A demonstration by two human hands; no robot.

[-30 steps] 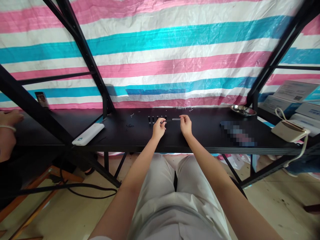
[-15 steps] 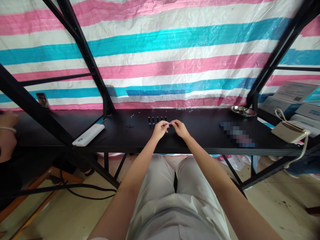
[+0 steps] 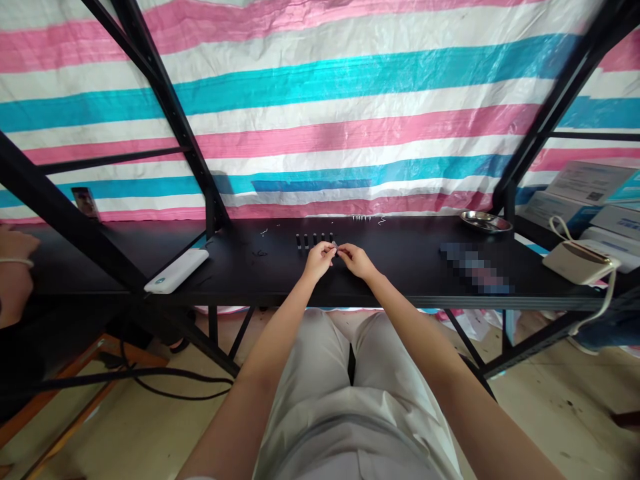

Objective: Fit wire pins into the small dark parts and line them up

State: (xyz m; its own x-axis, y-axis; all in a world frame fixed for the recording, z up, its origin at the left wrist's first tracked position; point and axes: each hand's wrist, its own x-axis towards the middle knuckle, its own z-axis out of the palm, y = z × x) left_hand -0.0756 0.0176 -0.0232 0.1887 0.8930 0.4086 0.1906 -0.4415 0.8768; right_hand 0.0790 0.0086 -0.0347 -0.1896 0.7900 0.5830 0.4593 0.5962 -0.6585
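My left hand [image 3: 320, 260] and my right hand [image 3: 354, 258] meet over the middle of the black table [image 3: 400, 267], fingers pinched close together. Between the fingertips is a small item, mostly covered and too small to name. Just behind my left hand stands a row of several small dark cylinders [image 3: 315, 241] with light tops. Farther back lies a row of tiny white pieces [image 3: 361, 218], with a thin white squiggly piece [image 3: 381, 221] to its right. Some thin black bits [image 3: 259, 253] lie left of my hands.
A white power-bank-like box [image 3: 177, 271] lies at the left. A round metal dish [image 3: 486, 221] sits at the back right, near a blurred-out flat item [image 3: 475, 268] and a cream purse [image 3: 580, 261]. Black frame posts [image 3: 173, 110] flank the table. Another person's hand [image 3: 17, 247] shows far left.
My right hand has shifted slightly left, so its fingertips are closer to those of my left hand. The small item between them is more hidden now.
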